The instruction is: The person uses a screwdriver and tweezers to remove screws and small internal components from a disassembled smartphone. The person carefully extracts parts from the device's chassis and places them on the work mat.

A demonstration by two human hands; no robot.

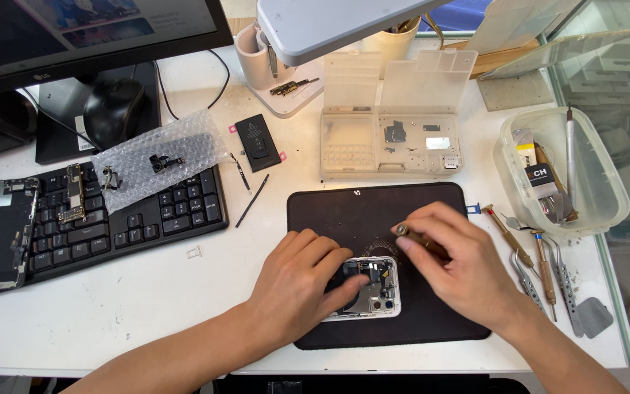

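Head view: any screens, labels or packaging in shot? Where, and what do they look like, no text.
Monitor: top left, dark frame, screen lit.
Bubble wrap: on the keyboard, clear sheet with small dark parts.
Black pouch: right of the wrap, flat rectangle, pink tabs.
Label: in the clear tub at right, black and white tag.
Parts box: above the mat, translucent, lid open.
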